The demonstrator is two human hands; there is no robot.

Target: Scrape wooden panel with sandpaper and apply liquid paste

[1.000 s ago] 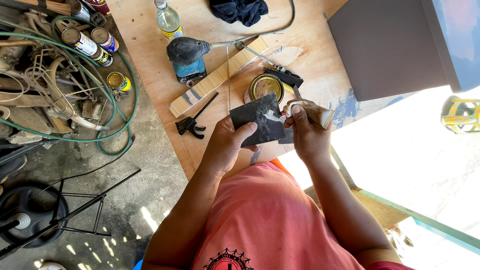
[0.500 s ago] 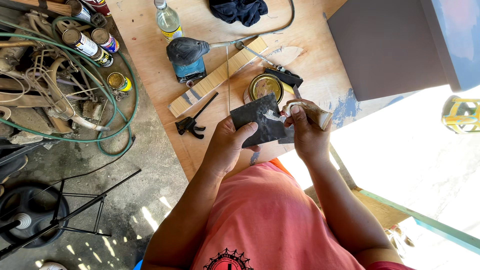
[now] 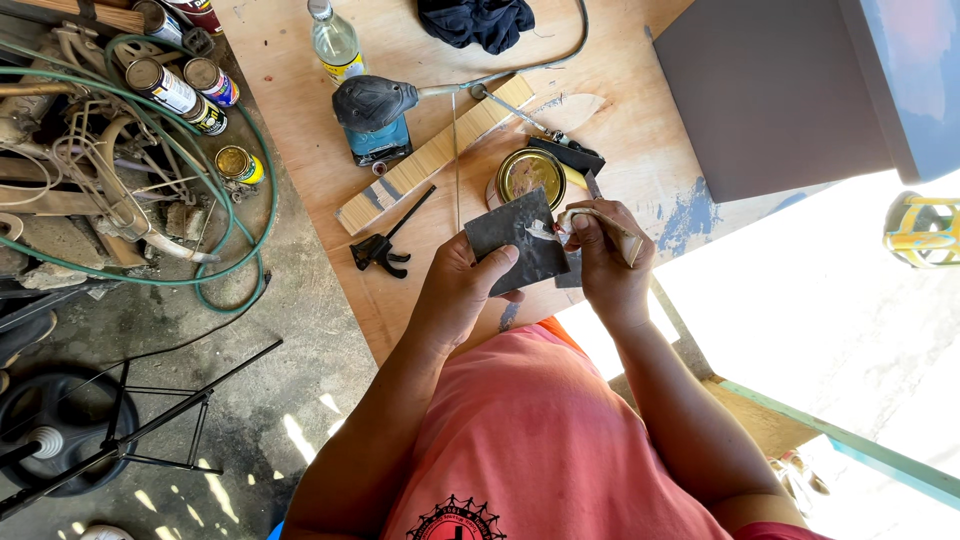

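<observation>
Mid-frame, over the surface (image 3: 300, 90): left hand (image 3: 465, 290) grip closed on dark plate (image 3: 515, 240); right hand (image 3: 605, 260) grip closed on scraper (image 3: 600, 222) w/ paste. Risk: plate tilts, paste drips onto shirt.

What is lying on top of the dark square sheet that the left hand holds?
On the dark sheet, a pale smear sits near the right edge, under the right hand's tool tip. The left hand's thumb covers the lower edge.
</observation>
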